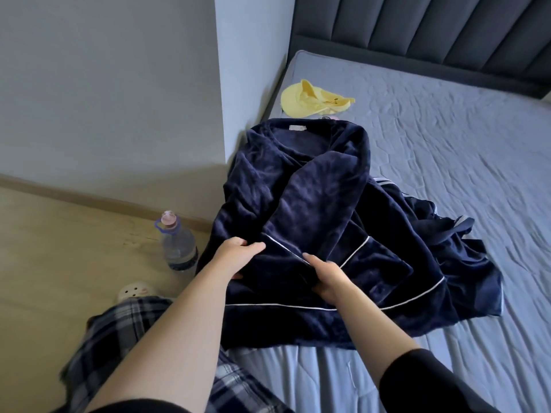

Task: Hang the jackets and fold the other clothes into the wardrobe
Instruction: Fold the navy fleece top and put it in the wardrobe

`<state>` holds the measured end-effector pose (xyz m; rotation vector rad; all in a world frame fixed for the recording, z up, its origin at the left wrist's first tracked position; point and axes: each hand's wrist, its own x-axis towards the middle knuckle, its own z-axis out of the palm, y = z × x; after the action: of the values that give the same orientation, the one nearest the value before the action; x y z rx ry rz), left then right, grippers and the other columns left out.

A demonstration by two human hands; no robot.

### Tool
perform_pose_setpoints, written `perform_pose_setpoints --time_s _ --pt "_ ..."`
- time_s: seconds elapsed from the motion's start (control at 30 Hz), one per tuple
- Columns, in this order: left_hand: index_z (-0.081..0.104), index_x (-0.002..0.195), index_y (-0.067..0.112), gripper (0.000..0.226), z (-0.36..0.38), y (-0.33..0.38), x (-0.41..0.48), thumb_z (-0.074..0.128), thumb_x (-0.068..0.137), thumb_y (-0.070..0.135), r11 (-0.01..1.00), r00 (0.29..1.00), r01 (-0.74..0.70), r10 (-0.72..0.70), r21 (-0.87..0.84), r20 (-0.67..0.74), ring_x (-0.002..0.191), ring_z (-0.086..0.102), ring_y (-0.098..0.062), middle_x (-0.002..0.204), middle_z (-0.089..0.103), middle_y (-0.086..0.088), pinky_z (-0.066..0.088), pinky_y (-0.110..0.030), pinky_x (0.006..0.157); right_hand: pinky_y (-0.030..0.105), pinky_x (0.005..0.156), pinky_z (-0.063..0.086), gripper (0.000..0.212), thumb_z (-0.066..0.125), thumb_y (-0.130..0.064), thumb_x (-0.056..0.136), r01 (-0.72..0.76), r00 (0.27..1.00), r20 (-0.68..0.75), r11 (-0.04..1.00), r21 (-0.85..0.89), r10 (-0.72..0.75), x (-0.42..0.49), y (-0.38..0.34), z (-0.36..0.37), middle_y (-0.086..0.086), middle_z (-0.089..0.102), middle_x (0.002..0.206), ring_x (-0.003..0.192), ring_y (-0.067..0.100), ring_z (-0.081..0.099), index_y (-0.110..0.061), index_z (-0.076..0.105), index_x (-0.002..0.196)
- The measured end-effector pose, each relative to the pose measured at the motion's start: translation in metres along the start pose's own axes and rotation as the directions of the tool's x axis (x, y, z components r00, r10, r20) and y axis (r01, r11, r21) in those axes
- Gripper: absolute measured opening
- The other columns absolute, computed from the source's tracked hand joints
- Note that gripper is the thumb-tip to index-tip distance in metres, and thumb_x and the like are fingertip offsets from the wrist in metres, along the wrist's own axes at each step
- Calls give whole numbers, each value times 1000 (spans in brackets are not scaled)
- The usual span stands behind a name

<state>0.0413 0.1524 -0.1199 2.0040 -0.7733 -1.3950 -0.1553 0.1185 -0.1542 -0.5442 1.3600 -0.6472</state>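
Navy plush robe (pixel 301 204) with white piping, spread on the bed (pixel 447 129), collar away from the hands, hem nearest the body. Folded sleeve laid down the middle, cuff end between the two hands. Left hand (pixel 238 257) gripping the cuff edge, thumb on top, fingers tucked beneath the cloth. Right hand (pixel 325 278) curled round the fabric just beside the cuff, fingertips pressed into the pile. Hands near one another, not touching. To the right of the right hand, a second dark garment (pixel 441 234) with pale stripes, partly under the robe. Beyond the collar, far from both hands, a yellow cap (pixel 310 101). Left of the left hand, on the wooden floor (pixel 59 248), a plastic water bottle (pixel 179 245), upright. Below it, plaid trousers (pixel 119 329) and a pale slipper (pixel 135 290).
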Motion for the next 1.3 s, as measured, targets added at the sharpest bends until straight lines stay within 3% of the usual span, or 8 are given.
perform_pose_setpoints --time_s 0.13,0.23,0.43,0.63,0.77,1.07,1.17,1.3 --pt "59 123 10 34 -2 5 -2 55 90 4 950 967 161 -98 -268 234 92 60 -23 105 63 -9 55 -33 63 41 75 55 29 60 -17 92 -54 993 116 976 212 29 -7 -8 -6 20 69 109 93 32 67 1 62 116" --pt "63 113 6 29 -5 4 -1 60 85 10 973 997 71 -67 219 -28 88 61 -28 107 63 -13 53 -35 72 41 79 53 40 62 -14 89 118 983 -103 956 -269 -150 -15 -9 -7 14 64 112 93 28 62 -1 51 125" --pt "37 144 19 54 17 -3 7 52 94 31 492 680 -418 727 764 -96 134 32 -27 149 34 -4 35 -41 104 42 109 30 65 59 -18 87 399 372 180 -18 -917 -910 -14 -11 6 12 33 149 134 29 31 -13 30 145" --pt "-7 151 37 61 40 -44 18 27 101 45 297 899 -359 363 885 243 147 -9 -23 161 -7 -4 3 -50 117 53 117 1 58 26 -41 102 166 880 240 -208 -964 -410 23 -12 -20 2 1 162 148 21 -3 -23 8 153" --pt "1 153 30 67 48 -38 13 34 97 47 214 770 -342 622 915 143 146 -15 -26 160 -12 -6 0 -55 115 51 116 8 56 38 -32 98 249 644 234 -90 -964 -729 25 -7 -23 9 13 160 147 25 8 -17 24 150" --pt "16 151 13 70 66 -35 -12 40 96 50 -30 752 -440 533 897 387 147 1 -26 159 9 -12 6 -49 117 46 118 18 51 47 -31 97 447 626 454 -185 -875 -633 1 13 -58 13 27 155 144 27 22 -8 39 142" --pt "56 108 13 33 64 -18 -24 55 88 39 -121 473 -590 749 798 463 106 48 -24 110 56 -7 36 -36 89 43 88 45 36 56 -30 86 594 331 659 -393 -702 -675 -28 32 -78 15 59 113 101 31 55 -1 64 106" --pt "62 99 13 50 82 -32 -44 52 83 60 -287 350 -743 603 604 717 94 53 -25 99 60 -6 39 -38 78 40 85 48 61 64 -54 74 584 439 791 -534 -612 -426 -46 56 -107 10 63 108 96 30 60 -6 65 111"
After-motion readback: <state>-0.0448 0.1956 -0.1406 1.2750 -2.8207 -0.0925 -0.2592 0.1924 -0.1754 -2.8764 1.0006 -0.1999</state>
